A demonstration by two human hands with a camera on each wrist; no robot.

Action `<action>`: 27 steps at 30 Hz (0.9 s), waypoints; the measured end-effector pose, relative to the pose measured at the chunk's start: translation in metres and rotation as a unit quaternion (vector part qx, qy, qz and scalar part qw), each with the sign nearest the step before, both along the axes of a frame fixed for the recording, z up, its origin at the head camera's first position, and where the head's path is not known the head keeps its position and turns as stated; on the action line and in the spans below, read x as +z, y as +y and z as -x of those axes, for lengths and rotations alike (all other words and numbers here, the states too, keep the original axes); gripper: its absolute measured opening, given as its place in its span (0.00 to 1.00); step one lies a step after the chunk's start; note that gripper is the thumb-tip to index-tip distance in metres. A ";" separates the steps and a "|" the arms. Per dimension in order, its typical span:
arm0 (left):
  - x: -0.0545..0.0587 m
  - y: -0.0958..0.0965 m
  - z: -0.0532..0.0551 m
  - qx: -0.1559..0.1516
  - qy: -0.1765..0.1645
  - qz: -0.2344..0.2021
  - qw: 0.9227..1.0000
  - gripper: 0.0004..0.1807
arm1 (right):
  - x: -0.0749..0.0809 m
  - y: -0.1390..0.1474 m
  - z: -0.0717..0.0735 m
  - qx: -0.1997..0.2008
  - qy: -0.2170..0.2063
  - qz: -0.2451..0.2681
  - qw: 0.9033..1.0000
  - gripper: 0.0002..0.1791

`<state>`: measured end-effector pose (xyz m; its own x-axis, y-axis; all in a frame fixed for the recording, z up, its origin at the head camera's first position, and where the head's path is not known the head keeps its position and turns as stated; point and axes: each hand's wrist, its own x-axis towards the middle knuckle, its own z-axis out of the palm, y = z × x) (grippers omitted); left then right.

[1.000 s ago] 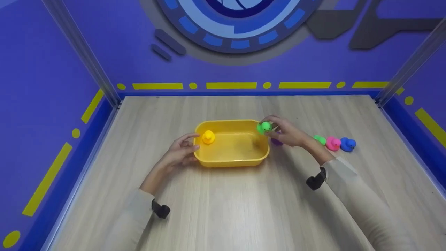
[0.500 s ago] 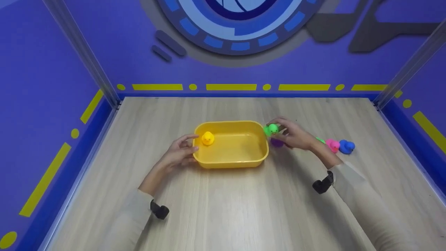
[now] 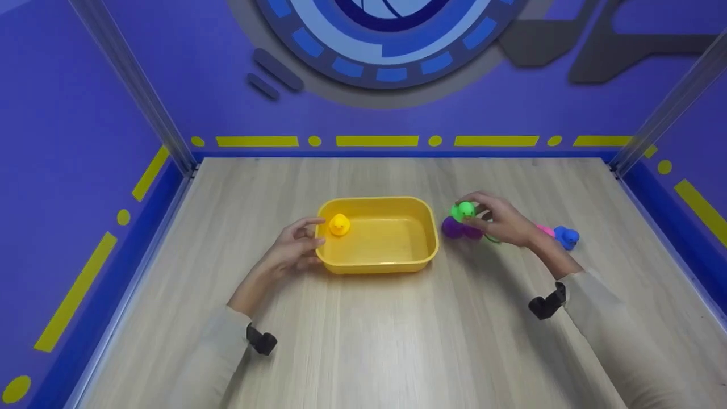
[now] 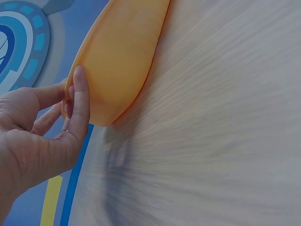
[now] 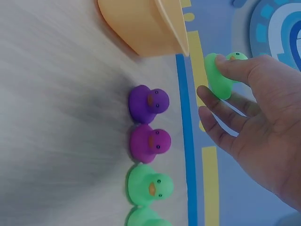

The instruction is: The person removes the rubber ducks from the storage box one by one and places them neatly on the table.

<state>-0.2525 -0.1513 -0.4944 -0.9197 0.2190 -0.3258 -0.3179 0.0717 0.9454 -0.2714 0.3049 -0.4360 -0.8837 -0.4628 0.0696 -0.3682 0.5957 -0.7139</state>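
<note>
My left hand [image 3: 294, 245] holds the left end of a yellow plastic basin [image 3: 377, 268]; in the left wrist view its thumb lies against the outer wall and its fingers are at the rim. Inside the basin, near that end, sits a yellow rubber duck [image 3: 339, 225]. Thumb and fingers of my right hand [image 3: 505, 221] pinch a green rubber duck [image 3: 463, 212] in the air, right of the basin. Beneath it in the head view are a purple duck [image 3: 452, 228] and a magenta duck [image 5: 149, 143], partly hidden by the hand.
The row of ducks runs rightward along the wooden table [image 3: 369, 329]: a green duck [image 5: 143, 184], another green one [image 5: 146, 218], a pink duck [image 3: 546, 229] and a blue duck [image 3: 567, 237]. Blue-purple panels [image 3: 369, 122] enclose the table at the back and sides.
My right hand has moved right with the green duck, from over the basin's right end to above the purple and magenta ducks. The left hand and basin stay put.
</note>
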 end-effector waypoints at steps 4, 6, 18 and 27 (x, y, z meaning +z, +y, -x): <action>0.000 0.000 0.000 0.001 -0.001 0.009 1.000 0.30 | -0.002 0.009 -0.001 0.004 0.021 -0.008 1.000 0.20; 0.000 0.000 0.000 0.004 -0.003 0.007 1.000 0.30 | -0.002 0.013 -0.002 0.001 0.024 -0.010 1.000 0.20; -0.001 -0.001 0.000 0.005 -0.011 -0.004 1.000 0.29 | -0.005 0.033 -0.004 -0.020 0.036 0.000 0.999 0.22; -0.001 -0.001 0.001 0.004 -0.004 -0.006 1.000 0.31 | -0.008 0.056 -0.010 -0.038 0.059 0.002 0.998 0.22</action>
